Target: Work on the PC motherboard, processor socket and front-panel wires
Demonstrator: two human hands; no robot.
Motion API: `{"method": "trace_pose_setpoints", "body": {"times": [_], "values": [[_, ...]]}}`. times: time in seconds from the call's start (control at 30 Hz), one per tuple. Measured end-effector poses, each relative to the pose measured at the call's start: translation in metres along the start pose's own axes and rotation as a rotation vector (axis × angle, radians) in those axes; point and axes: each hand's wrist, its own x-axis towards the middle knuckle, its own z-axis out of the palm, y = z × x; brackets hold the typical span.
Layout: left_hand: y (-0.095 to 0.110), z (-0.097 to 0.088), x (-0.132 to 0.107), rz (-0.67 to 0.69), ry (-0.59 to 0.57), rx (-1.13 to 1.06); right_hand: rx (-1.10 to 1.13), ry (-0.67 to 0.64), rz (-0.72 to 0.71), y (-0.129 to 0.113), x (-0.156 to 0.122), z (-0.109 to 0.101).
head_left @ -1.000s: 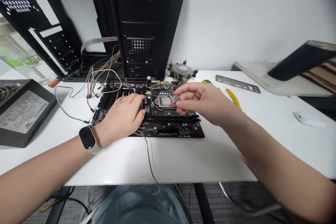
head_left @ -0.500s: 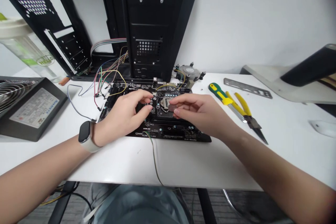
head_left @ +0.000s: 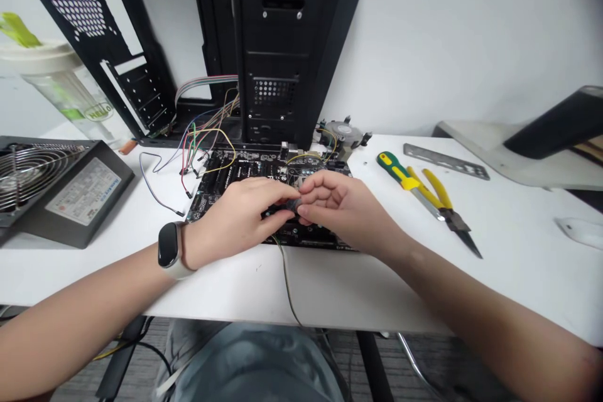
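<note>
Low over the motherboard [head_left: 226, 183], my two hands meet at the fingertips. Between them is a small flat grey chip [head_left: 293, 205], seemingly a CPU, mostly covered by fingers. My right hand [head_left: 342, 207] pinches it between thumb and curled fingers. From the other side, my left hand [head_left: 249, 206], with a watch [head_left: 168, 245] on its wrist, closes its thumb and fingers on the chip's edge. The metal CPU socket [head_left: 299, 182] shows just behind my fingertips, partly hidden.
Behind the board stands a black computer case [head_left: 277, 44] with loose wires [head_left: 207, 132]. A power supply [head_left: 70, 195] lies left, near a clear cup [head_left: 80, 94]. To the right are a CPU cooler [head_left: 346, 132], screwdriver [head_left: 393, 166], pliers [head_left: 445, 207] and metal I/O plate [head_left: 445, 161].
My left hand has moved right and its fingers have closed in on the chip. My right hand has shifted slightly left and nearer. The view has tilted a little.
</note>
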Motion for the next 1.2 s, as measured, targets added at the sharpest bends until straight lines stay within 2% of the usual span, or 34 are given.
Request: {"method": "trace_pose_setpoints", "body": {"times": [0.07, 0.1, 0.17, 0.23, 0.3, 0.37, 0.43, 0.53, 0.7, 0.97, 1.2], "values": [[-0.004, -0.004, 0.002, -0.007, -0.024, -0.005, -0.048, 0.007, -0.026, 0.004, 0.0, -0.001], [-0.008, -0.008, 0.005, -0.04, -0.033, -0.016, -0.119, 0.027, -0.084, 0.007, -0.001, -0.001], [-0.022, -0.019, 0.009, -0.184, -0.036, -0.051, -0.391, 0.083, -0.314, 0.012, -0.004, -0.003], [-0.041, -0.032, 0.013, -0.403, -0.015, -0.095, -0.752, 0.093, -0.624, 0.017, -0.008, -0.006], [-0.061, -0.043, 0.015, -0.575, -0.036, -0.163, -1.019, 0.011, -0.859, 0.018, -0.013, -0.008], [-0.076, -0.049, 0.015, -0.676, -0.07, -0.198, -1.125, -0.077, -0.959, 0.018, -0.017, -0.009], [-0.083, -0.048, 0.014, -0.707, -0.101, -0.215, -1.151, -0.117, -0.984, 0.018, -0.019, -0.009], [-0.08, -0.039, 0.012, -0.69, -0.161, -0.226, -1.162, -0.141, -0.991, 0.018, -0.022, -0.008], [-0.069, -0.027, 0.014, -0.607, -0.26, -0.006, -1.169, -0.179, -0.958, 0.023, -0.022, -0.007], [-0.07, -0.023, 0.012, -0.535, -0.318, 0.14, -1.165, -0.213, -0.919, 0.027, -0.019, -0.009], [-0.07, -0.022, 0.012, -0.495, -0.332, 0.168, -1.172, -0.223, -0.917, 0.028, -0.02, -0.009]]}}
